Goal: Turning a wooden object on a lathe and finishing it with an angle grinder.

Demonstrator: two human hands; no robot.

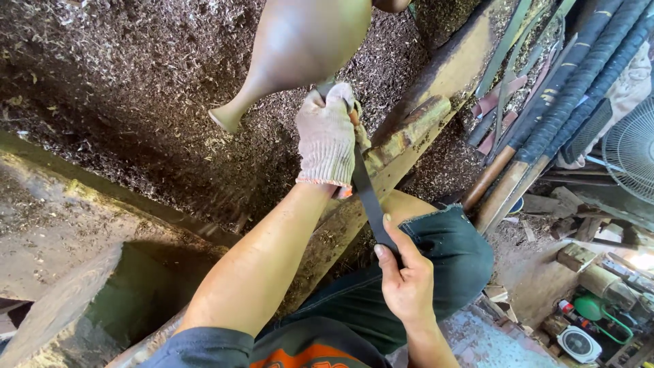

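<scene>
A long dark flat-bladed turning tool [366, 191] runs from the lower centre up to a brown wooden vase [300, 48] at the top of the view. The gloved left hand [328, 136] is closed around the tool's upper end, next to the vase. The bare right hand [403, 276] grips its lower end. Below lies a worn wooden beam [409, 129], wood shavings [122, 75] behind it, wrapped tool handles [565, 88] leaning at right.

Operator: glove, sleeve and legwear

Left hand [327, 136] wears a knitted, off-white work glove with an orange-trimmed cuff; right hand [407, 279] is ungloved. Dark short sleeve, orange-printed shirt front, dark blue-green cut-off denim shorts with frayed hems.
</scene>
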